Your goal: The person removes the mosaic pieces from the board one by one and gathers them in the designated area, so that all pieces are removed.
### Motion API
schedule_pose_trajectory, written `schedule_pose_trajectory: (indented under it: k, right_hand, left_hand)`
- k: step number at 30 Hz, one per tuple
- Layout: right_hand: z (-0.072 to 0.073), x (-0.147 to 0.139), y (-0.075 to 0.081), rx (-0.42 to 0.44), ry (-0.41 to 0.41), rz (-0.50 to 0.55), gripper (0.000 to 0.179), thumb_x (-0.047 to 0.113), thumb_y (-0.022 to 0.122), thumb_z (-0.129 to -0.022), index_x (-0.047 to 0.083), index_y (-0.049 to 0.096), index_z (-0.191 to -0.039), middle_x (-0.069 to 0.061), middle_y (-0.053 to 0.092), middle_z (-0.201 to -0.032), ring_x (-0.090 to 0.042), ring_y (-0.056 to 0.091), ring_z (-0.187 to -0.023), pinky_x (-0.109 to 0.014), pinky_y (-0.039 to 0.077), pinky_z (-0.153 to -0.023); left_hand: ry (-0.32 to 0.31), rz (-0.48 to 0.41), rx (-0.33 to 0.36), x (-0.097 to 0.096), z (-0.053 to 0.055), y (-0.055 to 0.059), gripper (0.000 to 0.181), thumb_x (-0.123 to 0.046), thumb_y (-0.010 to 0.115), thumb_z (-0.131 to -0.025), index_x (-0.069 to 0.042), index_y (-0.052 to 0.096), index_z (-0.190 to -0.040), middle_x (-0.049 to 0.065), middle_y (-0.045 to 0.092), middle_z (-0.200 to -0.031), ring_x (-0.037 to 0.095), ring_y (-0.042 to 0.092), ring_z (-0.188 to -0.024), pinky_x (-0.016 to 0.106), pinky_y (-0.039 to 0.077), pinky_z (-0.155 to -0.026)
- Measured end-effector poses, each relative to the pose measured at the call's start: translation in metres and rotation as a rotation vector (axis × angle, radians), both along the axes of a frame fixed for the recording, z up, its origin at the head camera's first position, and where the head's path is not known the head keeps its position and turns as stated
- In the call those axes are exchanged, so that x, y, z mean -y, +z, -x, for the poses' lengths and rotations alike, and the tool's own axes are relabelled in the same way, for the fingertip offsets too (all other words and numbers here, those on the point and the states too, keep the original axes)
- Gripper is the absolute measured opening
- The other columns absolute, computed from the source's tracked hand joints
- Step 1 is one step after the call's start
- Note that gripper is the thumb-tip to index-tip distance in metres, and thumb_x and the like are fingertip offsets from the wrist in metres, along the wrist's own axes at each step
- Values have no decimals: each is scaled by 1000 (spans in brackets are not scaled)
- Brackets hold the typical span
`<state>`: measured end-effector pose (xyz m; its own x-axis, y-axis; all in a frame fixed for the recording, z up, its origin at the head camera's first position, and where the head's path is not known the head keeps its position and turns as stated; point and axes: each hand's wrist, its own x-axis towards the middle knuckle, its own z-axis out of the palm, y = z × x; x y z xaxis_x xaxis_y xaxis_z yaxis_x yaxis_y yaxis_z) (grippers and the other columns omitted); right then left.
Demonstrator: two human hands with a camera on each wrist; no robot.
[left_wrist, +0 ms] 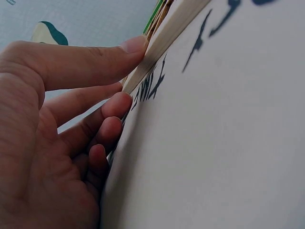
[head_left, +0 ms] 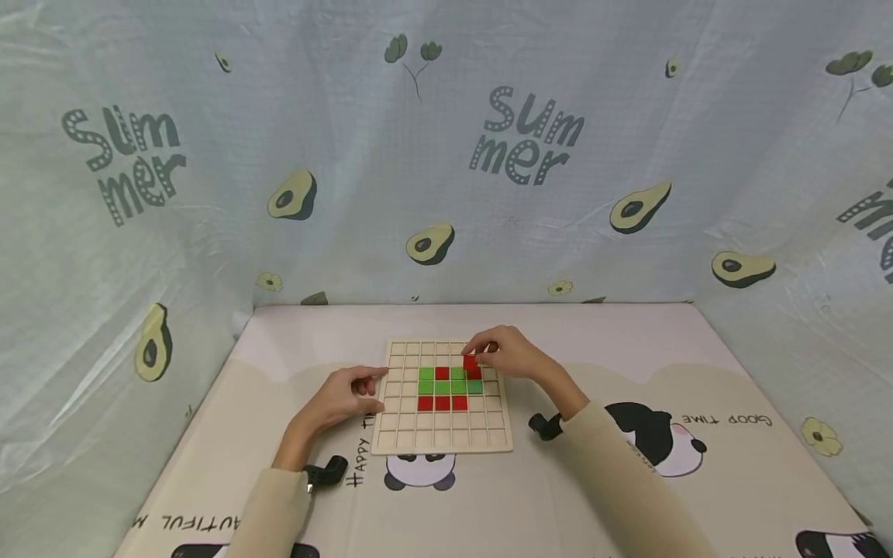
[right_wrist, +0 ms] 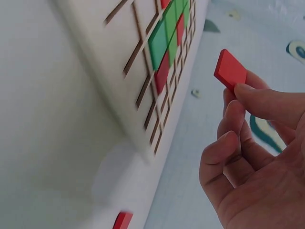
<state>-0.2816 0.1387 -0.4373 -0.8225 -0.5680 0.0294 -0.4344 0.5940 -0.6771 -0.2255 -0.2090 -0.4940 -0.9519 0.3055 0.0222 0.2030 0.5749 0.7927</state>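
A square wooden grid board (head_left: 401, 420) lies on the table with green tiles (head_left: 442, 387) and red tiles (head_left: 442, 403) in its middle cells. My left hand (head_left: 343, 394) touches the board's left edge with thumb and index fingertips, the other fingers curled in. A red square tile (right_wrist: 230, 69) is pinched between the thumb and fingers of my right hand (head_left: 511, 353). That tile is raised over the upper right part of the pattern, apart from the board in the right wrist view. One tile at the pattern's right end is teal green (right_wrist: 159, 45).
Another red tile (right_wrist: 123, 220) lies off the board at the bottom of the right wrist view. The table cover (head_left: 530, 504) has panda prints and lettering. Behind and beside it hangs a pale curtain (head_left: 335, 116) with avocado prints.
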Motion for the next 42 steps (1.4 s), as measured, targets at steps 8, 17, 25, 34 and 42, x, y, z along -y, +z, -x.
schedule_pose_trajectory:
  k: [8, 17, 25, 34, 42]
  right_hand:
    - [6, -43, -3, 2, -82, 3, 27, 4, 62, -94, 9, 79, -115, -5, 76, -104, -15, 58, -77, -29, 47, -68]
    - [11, -83, -4, 18, -166, -7, 27, 3, 61, -94, 8, 79, -113, -9, 74, -98, -18, 60, -78, -32, 48, -68]
    - [16, -115, -6, 56, -226, 8, 27, 0, 58, -94, 4, 78, -113, -15, 72, -101, -21, 59, -79, -31, 50, -68]
    - [22, -131, -13, 84, -288, -28, 28, -1, 56, -95, 1, 77, -113, -18, 70, -104, -22, 57, -81, -31, 49, -68]
    - [26, -134, -22, 88, -342, -65, 30, -1, 55, -94, 3, 77, -113, -16, 69, -105, -21, 57, -80, -32, 48, -68]
  left_hand:
    - [-4, -2, -10, 0, -1, 0, 67, -12, 86, -73, -1, 66, -136, 5, 60, -89, 15, 51, -80, 24, 41, -71]
    - [-4, -22, -6, 1, 0, -1, 67, -11, 86, -73, 0, 66, -136, 9, 60, -90, 19, 50, -81, 25, 39, -71]
    - [-8, -15, -6, 1, 0, -1, 67, -11, 86, -73, 0, 66, -136, 8, 60, -90, 19, 50, -81, 25, 39, -71]
    - [-16, -20, -12, 1, 0, 0, 67, -12, 87, -73, 0, 66, -136, 8, 60, -89, 18, 50, -81, 24, 40, -72]
    - [-11, -27, -6, 1, 0, -1, 67, -11, 86, -73, -1, 66, -136, 7, 59, -89, 18, 50, -81, 24, 40, -71]
